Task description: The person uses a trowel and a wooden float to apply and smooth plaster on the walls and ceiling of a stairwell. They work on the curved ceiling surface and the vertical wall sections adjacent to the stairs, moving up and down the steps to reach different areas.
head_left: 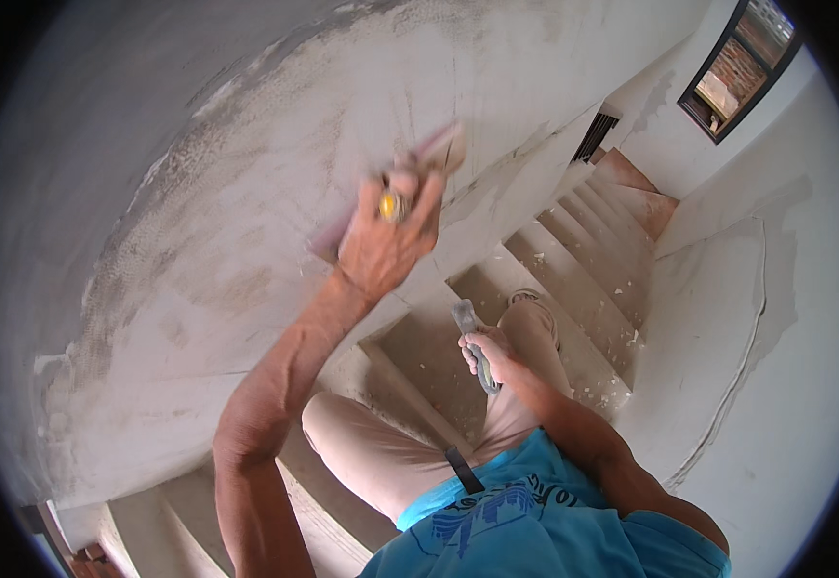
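Stairwell wall point(217, 318), pale and rough, beside bare concrete steps point(573, 270). We list from the grip outward. Left hand point(390, 226): ringed, closed around a long pinkish flat tool point(331, 234), at the near wall. Right hand point(490, 352): wrapped around a grey scraper-like tool point(464, 313), lifted off the wall. Work, by our judgement: partway; whitish coating covers much of the wall, brownish blotches and streaks remain uneven. Farther out: dark grey band point(82, 144), upper left; patched right wall point(795, 424); dark-framed window point(723, 108). Unclear: left tool blurred, half covered by the hand, contact uncertain; whether the grey band is finished, we cannot tell; fisheye rim crops the wall.
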